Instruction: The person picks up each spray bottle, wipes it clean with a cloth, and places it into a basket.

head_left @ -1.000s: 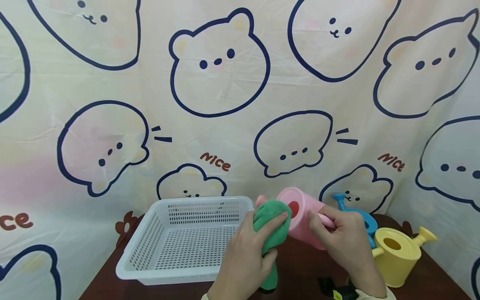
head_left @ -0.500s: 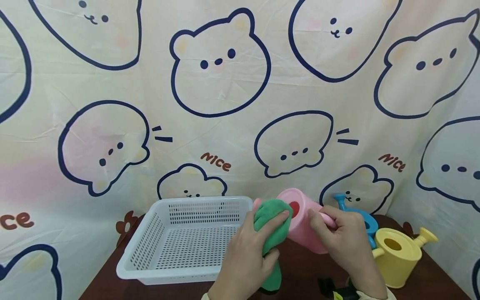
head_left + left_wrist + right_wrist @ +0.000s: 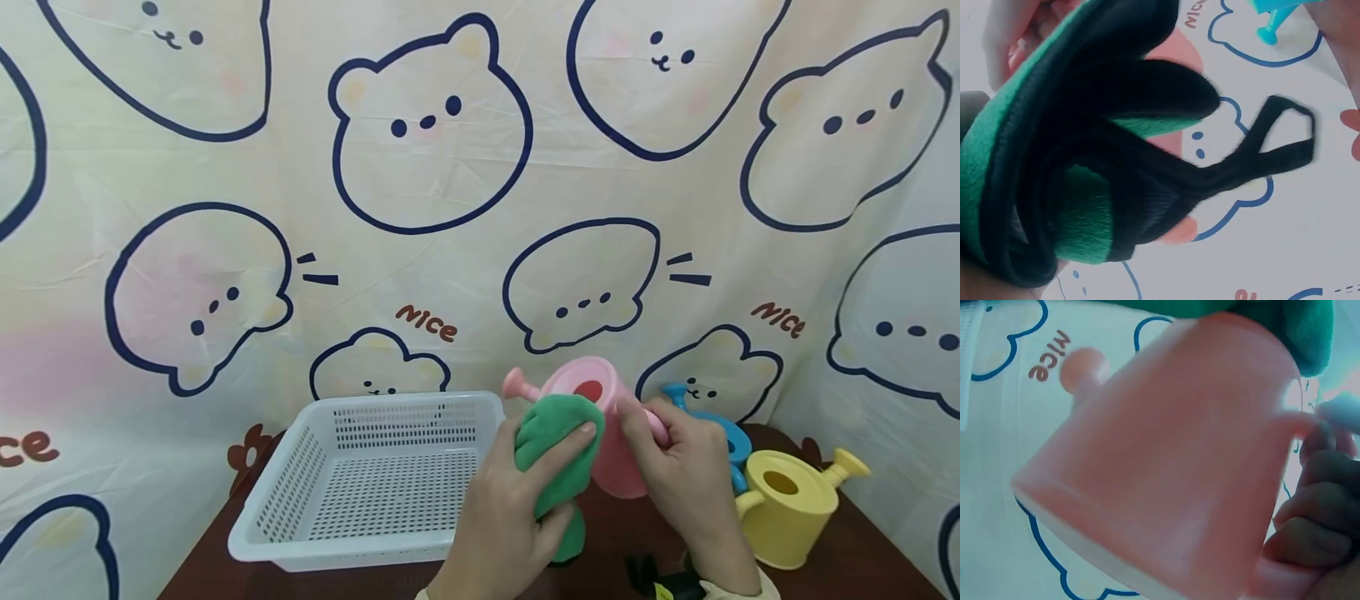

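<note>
**Pink watering can (image 3: 621,465) and green cloth item (image 3: 564,442) being held close together**

A cartoon-printed sheet (image 3: 420,283) is hanging behind a brown table (image 3: 225,582), where a white perforated basket (image 3: 360,553) is sitting on the left. Right of the basket, the pink watering can is tilting above the table, its spout pointing basketward. A yellow watering can (image 3: 791,521) is standing upright, with a blue watering can (image 3: 738,435) just beside it. The right hand's (image 3: 686,467) fingers are curling closed round the pink can's handle. The left hand's (image 3: 506,508) fingers are curling round the green cloth item, which is overlapping the can's upper rim. A black loop (image 3: 1285,156) is sticking out from the cloth.
</note>
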Tool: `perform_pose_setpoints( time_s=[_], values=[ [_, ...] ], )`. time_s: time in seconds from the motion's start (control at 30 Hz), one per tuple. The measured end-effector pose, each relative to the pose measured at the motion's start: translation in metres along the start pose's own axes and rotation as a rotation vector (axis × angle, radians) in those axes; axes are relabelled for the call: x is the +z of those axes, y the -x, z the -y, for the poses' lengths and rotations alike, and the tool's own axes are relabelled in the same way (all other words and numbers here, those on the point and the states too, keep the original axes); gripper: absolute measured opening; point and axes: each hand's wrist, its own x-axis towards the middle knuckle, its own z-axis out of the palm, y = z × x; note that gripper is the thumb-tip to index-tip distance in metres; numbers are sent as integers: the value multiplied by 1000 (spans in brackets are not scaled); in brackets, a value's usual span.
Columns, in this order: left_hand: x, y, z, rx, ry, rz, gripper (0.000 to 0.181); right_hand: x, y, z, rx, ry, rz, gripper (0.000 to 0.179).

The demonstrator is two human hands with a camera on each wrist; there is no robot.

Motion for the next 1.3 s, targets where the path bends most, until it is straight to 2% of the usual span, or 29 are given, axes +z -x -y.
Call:
perform_pose_setpoints(
  time_s=[0.13, 0.23, 0.37, 0.5, 0.63, 0.77, 0.83, 0.97, 1.03, 1.17, 1.3],
  values=[
    [2, 1, 0, 45, -18, -82, 76, 6, 1, 10, 93, -76, -34, 37],
    [2, 1, 0, 53, -37, -116, 76, 12, 3, 17, 158, -136, -59, 38],
    [1, 1, 0, 36, -54, -127, 75, 18, 4, 24, 188, -196, -89, 40],
    [0, 1, 0, 33, -68, -118, 73, 19, 5, 26, 240, -307, -113, 40],
    [3, 0, 2, 60, -78, -106, 73, 17, 4, 26, 280, -544, -136, 41],
    [5, 1, 2, 65, -90, -92, 76, 16, 3, 19, 222, -810, -144, 42],
    [6, 1, 2, 64, -97, -91, 78, 15, 2, 18, 219, -890, -150, 43],
    [6, 1, 2, 69, -95, -107, 83, 10, 1, 21, 283, -982, -161, 47],
    [6, 2, 1, 58, -88, -103, 83, 8, 0, 22, 304, -1010, -153, 48],
    [5, 1, 0, 49, -80, -103, 83, 5, -1, 22, 320, -1119, -77, 48],
    [5, 1, 1, 106, -78, -146, 83, 5, -2, 21, 329, -1313, 14, 47]
  ],
)
